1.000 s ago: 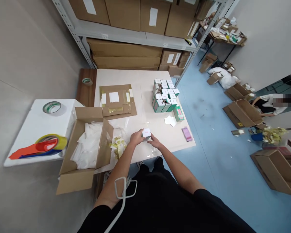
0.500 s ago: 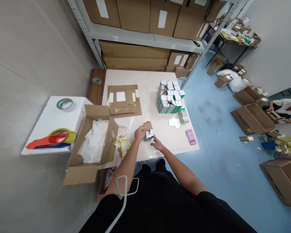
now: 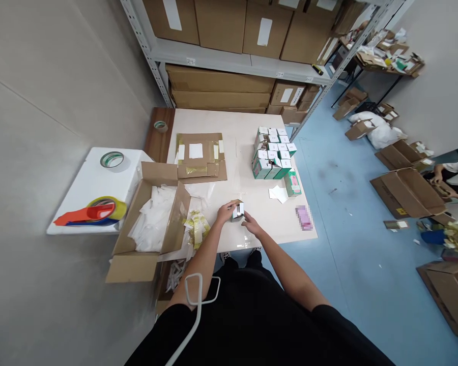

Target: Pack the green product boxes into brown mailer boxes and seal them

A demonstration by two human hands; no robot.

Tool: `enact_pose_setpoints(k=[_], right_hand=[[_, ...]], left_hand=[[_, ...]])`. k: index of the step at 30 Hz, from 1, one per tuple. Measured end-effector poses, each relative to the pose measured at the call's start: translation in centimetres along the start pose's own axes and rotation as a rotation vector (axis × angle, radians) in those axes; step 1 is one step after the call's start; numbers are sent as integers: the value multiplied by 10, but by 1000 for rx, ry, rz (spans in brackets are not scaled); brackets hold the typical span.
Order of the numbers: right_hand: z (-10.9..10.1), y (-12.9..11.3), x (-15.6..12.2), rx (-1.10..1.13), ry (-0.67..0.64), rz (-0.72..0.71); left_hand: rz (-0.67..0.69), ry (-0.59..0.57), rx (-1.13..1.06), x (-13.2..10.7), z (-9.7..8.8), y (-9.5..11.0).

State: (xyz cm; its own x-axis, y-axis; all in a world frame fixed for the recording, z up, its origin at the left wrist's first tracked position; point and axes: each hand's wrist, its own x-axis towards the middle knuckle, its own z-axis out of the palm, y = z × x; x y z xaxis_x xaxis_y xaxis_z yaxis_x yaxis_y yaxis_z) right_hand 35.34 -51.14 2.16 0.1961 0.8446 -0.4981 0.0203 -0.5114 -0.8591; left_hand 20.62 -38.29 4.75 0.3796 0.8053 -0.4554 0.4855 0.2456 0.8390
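Note:
A small carton point(image 3: 237, 212) with a white and green outside stands near the table's front edge, its brown cardboard flap at the top nearly folded down. My left hand point(image 3: 226, 212) is closed on the carton's left and upper side, fingers over the flap. At its lower right corner, my right hand point(image 3: 253, 225) rests with fingers stretched and thumb apart, the fingertips against the carton. What is inside the carton is too small to make out. Farther right stands a block of white and green cartons point(image 3: 273, 155), with one more carton point(image 3: 292, 183) lying in front of them.
White paper pieces point(image 3: 278, 193) and a blurred pink item point(image 3: 304, 217) lie to the right. A flattened cardboard sheet point(image 3: 200, 170) is at the back left. An open box point(image 3: 185, 216) of white packing stands left, beside crumpled yellow tape point(image 3: 197, 229). Shelving point(image 3: 229, 60) borders the back.
My left hand has moved forward over the carton's flap, which now stands less upright. My right hand has stayed by the lower right corner. The whole view has shifted slightly.

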Motion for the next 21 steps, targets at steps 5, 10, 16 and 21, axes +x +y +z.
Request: enact_pose_setpoints(k=[5, 10, 16, 21], right_hand=[[5, -11, 9, -73, 89, 52], [6, -22, 13, -236, 94, 58], [6, -37, 14, -346, 218, 153], [7, -46, 18, -305, 244, 163]], left_hand=[[-8, -20, -97, -2, 0, -10], [15, 19, 75, -1, -2, -5], [86, -46, -122, 2, -6, -16], [168, -77, -64, -4, 1, -29]])
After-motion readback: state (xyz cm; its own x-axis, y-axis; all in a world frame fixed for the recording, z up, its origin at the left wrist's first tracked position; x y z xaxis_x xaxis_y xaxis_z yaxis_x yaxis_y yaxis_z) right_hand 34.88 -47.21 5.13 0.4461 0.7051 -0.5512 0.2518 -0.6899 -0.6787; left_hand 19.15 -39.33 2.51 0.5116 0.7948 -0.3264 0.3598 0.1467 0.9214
